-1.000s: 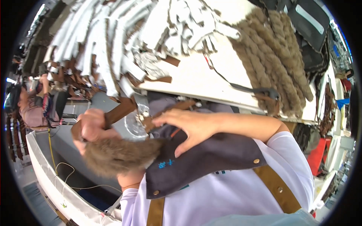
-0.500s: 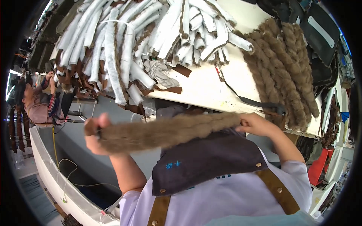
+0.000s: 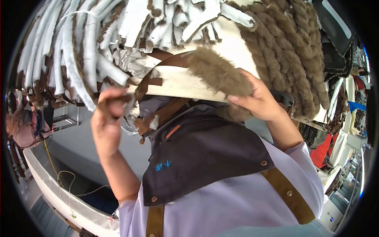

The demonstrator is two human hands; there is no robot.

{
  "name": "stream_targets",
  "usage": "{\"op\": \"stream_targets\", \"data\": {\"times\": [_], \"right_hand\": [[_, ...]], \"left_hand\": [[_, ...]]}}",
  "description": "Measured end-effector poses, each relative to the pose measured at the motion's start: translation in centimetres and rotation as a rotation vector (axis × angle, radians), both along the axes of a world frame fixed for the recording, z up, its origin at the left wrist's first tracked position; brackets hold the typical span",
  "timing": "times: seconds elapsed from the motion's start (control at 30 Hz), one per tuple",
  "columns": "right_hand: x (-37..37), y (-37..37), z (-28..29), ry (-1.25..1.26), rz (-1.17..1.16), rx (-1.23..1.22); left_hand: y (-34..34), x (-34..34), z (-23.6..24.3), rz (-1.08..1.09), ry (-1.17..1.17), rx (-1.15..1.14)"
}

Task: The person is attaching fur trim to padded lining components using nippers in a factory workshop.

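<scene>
My right hand (image 3: 260,98) grips a fluffy brown fur strip (image 3: 216,73) that is bent over, its free end pointing up and left above the table edge. From that end a narrow dark-brown band (image 3: 173,60) curves left and down toward my left hand (image 3: 107,124). The left fingers are blurred but look closed around the band. Below the band, near my apron, brown pieces with a white tuft (image 3: 154,121) lie in front of the table.
Many white-backed strips (image 3: 90,51) are heaped across the left and middle of the white table (image 3: 189,85). A crumpled pale cloth (image 3: 130,63) lies near its edge. Brown fur strips (image 3: 284,51) are laid side by side at right. Another person (image 3: 29,126) sits far left.
The fur strip, earlier stretched between both hands, is now bent in my right hand. My left hand has moved up and away from the fur, with the dark band now visible. The view has shifted.
</scene>
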State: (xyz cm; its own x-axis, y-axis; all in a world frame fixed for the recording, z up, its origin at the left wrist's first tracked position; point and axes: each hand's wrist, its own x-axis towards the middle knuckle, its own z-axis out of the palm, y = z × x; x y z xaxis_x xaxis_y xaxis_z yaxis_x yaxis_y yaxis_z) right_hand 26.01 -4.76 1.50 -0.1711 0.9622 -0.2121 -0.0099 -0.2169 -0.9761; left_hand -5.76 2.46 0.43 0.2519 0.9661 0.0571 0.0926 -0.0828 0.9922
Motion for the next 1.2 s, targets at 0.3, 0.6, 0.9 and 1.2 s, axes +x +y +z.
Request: {"op": "stream_targets", "data": {"times": [0.3,0.6,0.9,1.2], "right_hand": [[1.7,0.1,-2.8,0.132,0.162,0.236],[1.0,1.6,-3.0,0.499,0.194,-0.107],[-5.7,3.2,-6.0,1.033,0.586,-0.585],[-1.0,7.7,-5.0,-1.098,-0.081,0.526]], "left_hand": [[-0.6,2.5,3.1,0.005,0.253,0.357],[1.9,9.8,2.0,-0.609,-0.572,-0.603],[-0.3,10.5,2.0,-0.427,-0.626,-0.309],[-2.1,9.0,0.4,-0.096,-0.530,-0.063]]}}
